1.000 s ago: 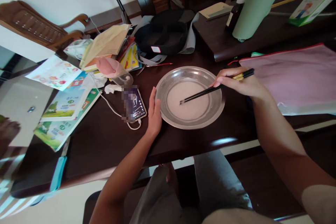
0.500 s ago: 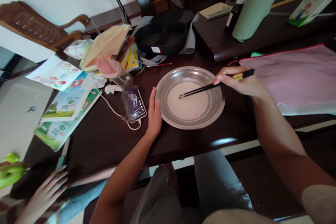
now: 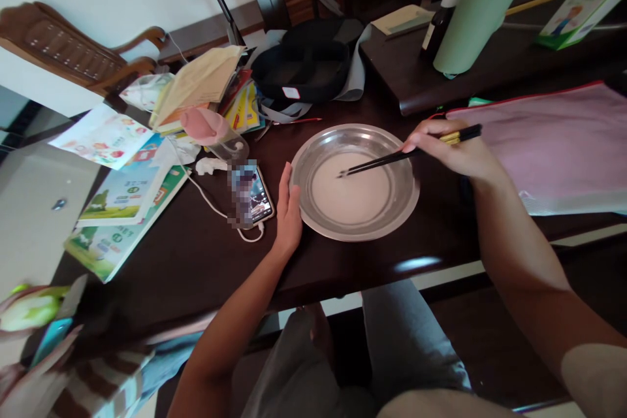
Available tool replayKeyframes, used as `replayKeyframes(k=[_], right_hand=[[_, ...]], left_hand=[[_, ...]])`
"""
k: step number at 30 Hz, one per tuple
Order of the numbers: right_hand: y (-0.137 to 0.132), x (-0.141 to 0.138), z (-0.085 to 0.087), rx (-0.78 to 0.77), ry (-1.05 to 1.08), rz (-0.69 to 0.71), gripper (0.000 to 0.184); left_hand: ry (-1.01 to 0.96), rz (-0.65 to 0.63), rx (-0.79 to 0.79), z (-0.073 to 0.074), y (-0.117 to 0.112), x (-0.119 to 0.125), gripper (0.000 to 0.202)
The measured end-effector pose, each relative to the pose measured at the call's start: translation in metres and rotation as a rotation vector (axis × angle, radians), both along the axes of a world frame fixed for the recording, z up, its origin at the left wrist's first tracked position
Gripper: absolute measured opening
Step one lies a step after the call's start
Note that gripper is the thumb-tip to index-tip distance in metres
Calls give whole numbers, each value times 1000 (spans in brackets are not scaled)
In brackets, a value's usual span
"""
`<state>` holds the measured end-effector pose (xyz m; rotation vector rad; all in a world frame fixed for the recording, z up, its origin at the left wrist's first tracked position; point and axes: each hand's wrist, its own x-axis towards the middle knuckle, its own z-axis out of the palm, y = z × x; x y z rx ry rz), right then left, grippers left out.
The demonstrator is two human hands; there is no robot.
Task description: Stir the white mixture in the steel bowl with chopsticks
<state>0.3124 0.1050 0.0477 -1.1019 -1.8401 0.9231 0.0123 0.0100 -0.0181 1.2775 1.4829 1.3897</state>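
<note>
A round metal plate (image 3: pixel 404 206) holding a pale liquid sits on the dark wooden table (image 3: pixel 206 261) in front of me. My left hand (image 3: pixel 288 212) lies flat against the plate's left rim, fingers straight. My right hand (image 3: pixel 453 151) is closed on a pair of black chopsticks (image 3: pixel 392 160) with gold ends. Their tips rest in the pale liquid near the plate's upper middle.
A phone (image 3: pixel 251 196) on a white cable lies just left of my left hand. Books (image 3: pixel 122 202), a pink bottle (image 3: pixel 213 130) and a black bag (image 3: pixel 306 62) crowd the back left. A pink pouch (image 3: pixel 548 137) lies at right. Another person's striped sleeve (image 3: pixel 63 379) is at bottom left.
The chopstick tips have swept from the plate's middle up toward its far side. The other person's arm at bottom left has shifted. My left hand has stayed put.
</note>
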Motion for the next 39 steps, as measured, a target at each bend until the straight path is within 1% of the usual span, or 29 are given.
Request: replayKeyframes(k=[2, 3, 5, 8, 10, 11, 13, 15, 16, 18, 21, 23, 24, 26, 28, 29, 31, 34, 36, 37, 39], right_hand=[[3, 5, 0, 42, 61, -109, 32], [4, 8, 0, 50, 95, -126, 33], [3, 11, 0, 21, 116, -71, 35], [0, 6, 0, -57, 26, 95, 31], [-1, 1, 0, -59, -18, 131, 27], [-1, 0, 0, -39, -23, 110, 27], [0, 1, 0, 10, -2, -2, 27], [3, 6, 0, 43, 63, -106, 30], [3, 8, 0, 45, 102, -125, 33], [4, 11, 0, 20, 134, -86, 35], [2, 8, 0, -47, 24, 73, 31], [1, 3, -1, -51, -37, 120, 29], [1, 2, -1, -36, -45, 106, 29], [2, 3, -1, 9, -19, -4, 30], [4, 8, -1, 30, 51, -105, 33], [5, 10, 0, 29, 90, -121, 34], [4, 12, 0, 1, 119, -77, 36], [2, 8, -1, -53, 17, 82, 32], [1, 3, -1, -50, -33, 116, 29], [1, 2, -1, -33, -35, 91, 28], [3, 4, -1, 9, 1, -24, 29]], left_hand=[[7, -2, 5, -1, 0, -1, 60], [11, -3, 6, -1, 0, -1, 60], [12, 1, 2, -2, 0, -1, 60], [4, 1, 2, -2, 0, -1, 59], [0, -1, 6, -1, 0, 0, 60], [1, -1, 7, -1, 0, 0, 60], [5, -1, 7, -1, 0, 0, 60], [6, 0, 7, -1, 0, -1, 61], [6, 0, 5, -2, 0, -1, 61], [3, 3, 3, -2, 0, -1, 61], [-1, 6, 4, -4, 1, 0, 60], [-5, 3, 7, -4, 1, 0, 59], [-5, 2, 7, -4, 1, 0, 59], [1, 0, 6, -4, 1, 0, 60], [4, -1, 4, -3, 1, 0, 60], [5, -2, 2, -3, 1, 0, 60], [10, -2, 0, -1, 0, 1, 60], [23, -1, -1, 0, 0, 2, 60], [20, -2, 0, 1, 0, 2, 60], [18, -2, 1, 1, 0, 2, 59], [19, -3, 1, 1, 0, 1, 60]])
